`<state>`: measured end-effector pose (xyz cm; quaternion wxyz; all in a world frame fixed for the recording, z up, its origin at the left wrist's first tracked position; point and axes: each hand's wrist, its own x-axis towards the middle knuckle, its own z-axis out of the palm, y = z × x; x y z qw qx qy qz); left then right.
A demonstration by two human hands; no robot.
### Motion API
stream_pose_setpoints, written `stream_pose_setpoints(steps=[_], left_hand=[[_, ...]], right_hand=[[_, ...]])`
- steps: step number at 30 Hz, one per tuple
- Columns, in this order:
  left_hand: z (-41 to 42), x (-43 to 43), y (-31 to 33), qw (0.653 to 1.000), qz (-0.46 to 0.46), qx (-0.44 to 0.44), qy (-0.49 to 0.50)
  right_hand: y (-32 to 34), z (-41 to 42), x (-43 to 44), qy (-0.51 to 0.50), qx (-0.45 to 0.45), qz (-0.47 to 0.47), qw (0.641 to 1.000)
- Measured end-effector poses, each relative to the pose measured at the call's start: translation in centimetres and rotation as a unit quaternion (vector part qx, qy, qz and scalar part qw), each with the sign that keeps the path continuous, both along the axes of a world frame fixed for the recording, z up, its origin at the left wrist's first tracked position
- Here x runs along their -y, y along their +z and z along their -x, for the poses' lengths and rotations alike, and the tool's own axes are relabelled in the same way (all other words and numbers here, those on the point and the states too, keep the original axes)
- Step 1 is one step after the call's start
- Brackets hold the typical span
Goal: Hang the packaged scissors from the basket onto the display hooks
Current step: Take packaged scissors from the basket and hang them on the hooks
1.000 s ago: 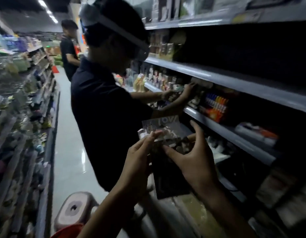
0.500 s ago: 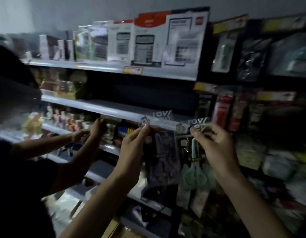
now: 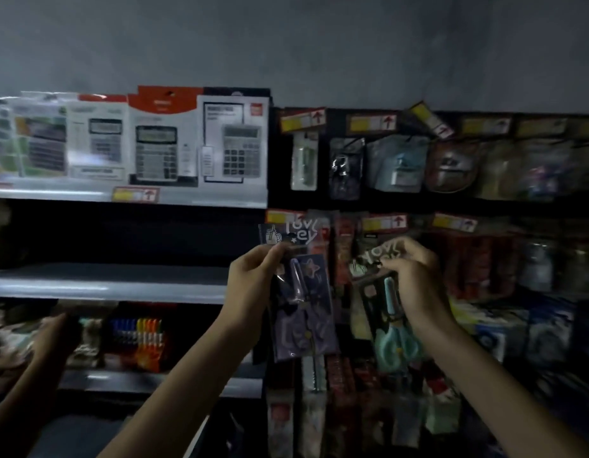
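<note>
My left hand (image 3: pixel 253 276) pinches the top of a purple pack of scissors (image 3: pixel 304 309), held upright in front of the dark hook panel. My right hand (image 3: pixel 412 276) grips the header of a teal pack of scissors (image 3: pixel 390 319), tilted slightly, just right of the purple one. Both packs are raised to the second row of hooks, below the yellow price tags (image 3: pixel 384 223). I cannot tell whether either pack's hole is on a hook. The basket is out of view.
Boxed calculators (image 3: pixel 164 153) stand on the top shelf at left. A grey shelf (image 3: pixel 105 282) runs below them. Another person's hand (image 3: pixel 52 335) reaches into the lower left shelf by coloured markers (image 3: pixel 138 332). Hanging packaged goods (image 3: pixel 399 163) fill the panel at right.
The view has swung from the aisle and the other person up to the hook panel. Both hands have risen and separated the two packs, moving them rightwards against the hooks.
</note>
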<state>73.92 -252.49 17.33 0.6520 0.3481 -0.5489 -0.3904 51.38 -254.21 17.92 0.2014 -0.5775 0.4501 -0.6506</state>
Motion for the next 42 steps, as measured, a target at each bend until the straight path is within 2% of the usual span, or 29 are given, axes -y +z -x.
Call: stream_pose_setpoints(steps=[6,10,15,19,23,28,33,35,36,37,40,42], left_hand=[[3.8,3.3,2.2,0.999,0.025,-0.008,-0.033],[6.5,5.6,4.0,0.998,0.029,-0.006,-0.046],[10.3,8.3,6.3,0.997,0.033,-0.010,-0.069],[12.7,10.7,7.6,0.996,0.037,0.000,-0.076],[13.8,12.9,8.3,0.998,0.035,0.005,-0.056],[13.3,16.4,9.6,0.996,0.080,0.029,0.020],[11.0,20.0,12.1,0.986,0.133,0.067,0.078],[9.7,21.3,13.4,0.954,0.199,0.164,0.149],[9.2,21.9,14.2,0.924,0.242,0.225,0.195],[8.7,22.4,15.2,0.882,0.286,0.281,0.250],[8.1,24.0,18.5,0.715,0.407,0.417,0.387],[8.2,24.6,20.4,0.644,0.445,0.471,0.407]], right_hand=[[1.9,3.2,1.8,-0.067,-0.073,0.026,0.995],[4.0,5.1,4.1,-0.006,-0.095,-0.023,0.995],[7.3,6.6,6.9,0.088,-0.103,-0.013,0.991],[9.5,7.3,9.3,0.112,-0.080,-0.009,0.990],[10.5,8.4,12.3,0.107,-0.101,0.010,0.989],[11.2,8.8,15.9,0.128,-0.101,0.002,0.987],[12.3,8.7,19.4,0.077,-0.062,0.011,0.995],[13.1,8.7,19.9,0.066,-0.050,0.003,0.997],[13.5,8.7,20.0,0.061,-0.048,0.001,0.997],[14.0,8.8,20.2,0.052,-0.045,0.004,0.998],[15.2,8.6,20.5,0.028,-0.033,0.027,0.999],[15.6,8.6,20.9,0.022,-0.015,0.042,0.999]])
